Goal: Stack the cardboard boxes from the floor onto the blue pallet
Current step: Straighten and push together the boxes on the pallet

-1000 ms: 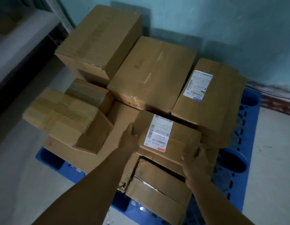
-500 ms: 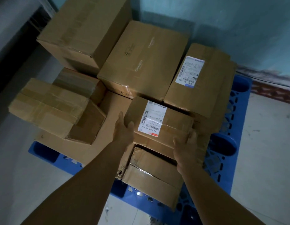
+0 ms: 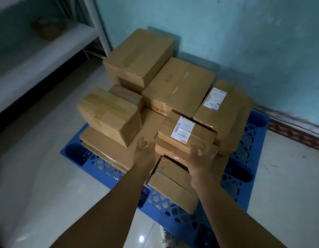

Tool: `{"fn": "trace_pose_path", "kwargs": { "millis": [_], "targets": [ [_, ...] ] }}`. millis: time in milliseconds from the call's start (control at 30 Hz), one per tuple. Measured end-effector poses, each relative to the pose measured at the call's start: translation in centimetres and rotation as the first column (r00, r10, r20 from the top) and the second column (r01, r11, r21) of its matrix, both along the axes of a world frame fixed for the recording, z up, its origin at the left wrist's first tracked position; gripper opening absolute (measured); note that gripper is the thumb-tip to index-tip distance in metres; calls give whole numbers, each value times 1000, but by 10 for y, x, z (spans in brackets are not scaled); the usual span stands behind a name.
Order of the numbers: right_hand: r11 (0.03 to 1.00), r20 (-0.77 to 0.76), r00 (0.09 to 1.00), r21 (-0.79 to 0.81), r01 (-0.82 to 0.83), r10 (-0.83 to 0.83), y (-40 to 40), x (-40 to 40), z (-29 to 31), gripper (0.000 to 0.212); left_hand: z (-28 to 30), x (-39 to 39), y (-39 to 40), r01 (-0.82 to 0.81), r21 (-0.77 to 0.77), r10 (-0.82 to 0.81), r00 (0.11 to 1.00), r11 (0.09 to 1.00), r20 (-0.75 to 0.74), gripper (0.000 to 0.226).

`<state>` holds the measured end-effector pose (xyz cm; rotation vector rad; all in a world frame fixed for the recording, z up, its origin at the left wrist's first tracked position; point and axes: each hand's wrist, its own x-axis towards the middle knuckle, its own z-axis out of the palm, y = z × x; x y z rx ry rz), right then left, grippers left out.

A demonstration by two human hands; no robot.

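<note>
1. Nothing is held: the left hand (image 3: 144,152) and right hand (image 3: 200,158) are seen with fingers spread, just in front of the labelled box (image 3: 186,134).
2. That box is stacked on other cardboard boxes (image 3: 137,56) on the blue pallet (image 3: 244,158), between the two hands.

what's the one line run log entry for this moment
phase: release | left hand: open, off box | right hand: open, off box | small labelled cardboard box: resting on stack | blue plastic pallet: loaded
</note>
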<state>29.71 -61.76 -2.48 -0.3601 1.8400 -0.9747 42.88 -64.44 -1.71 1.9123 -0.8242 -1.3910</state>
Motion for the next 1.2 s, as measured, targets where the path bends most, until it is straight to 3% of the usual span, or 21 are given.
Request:
{"fn": "trace_pose_path", "kwargs": {
  "millis": [367,567,733,933,1200],
  "targets": [
    [924,-11,944,-203,-324,329,110,110,115,51,97,95,135,-229,-111,216,969,967,-118,58],
    [834,-42,851,-183,-521,523,147,161,145,56,121,135,197,-413,-146,395,908,899,-137,58],
    [680,-79,702,-197,-706,707,177,203,161,52,132,166,257,-633,-165,611,774,757,-168,58],
    [409,-74,431,-207,-889,899,226,234,174,52,143,180,333,-825,-172,807,564,539,-177,59],
    [70,-38,80,-228,-971,996,323,268,185,52,152,175,456,-962,-180,959,233,203,-160,59]
  ]
}}
